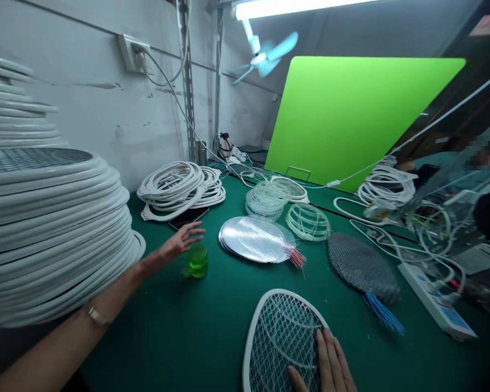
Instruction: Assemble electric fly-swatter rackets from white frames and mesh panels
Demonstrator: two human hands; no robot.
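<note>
white-framed mesh panel (283,332), seemingly assembled, is lying on the counter (216,316) beneath a flat, ungripping right hand (332,367); the empty left hand (182,240) is hovering, splayed, near a green container (198,262); silver mesh sheets (255,238) are apparently awaiting framing.

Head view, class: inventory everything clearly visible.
grid: one, white-rimmed, front
frame stack: many, white, left
loose frames: several, white, rear
slab: one, black, left
container: one, green, left
silver mesh: stack, silver, centre
red strands: bunch, red, centre
dark mesh: stack, grey, right
blue strands: bunch, blue, right
ring bundles: two, greenish, rear
power strip: one, white, right
cables: several, white, right
board: one, lime, rear
fan: one, blue, top
lamp: one, white, top
socket: one, white, wall
posts: two, grey, rear
table: one, green, below
band: one, pale, wrist
left hand: one, beside container
right hand: one, on grid
</note>
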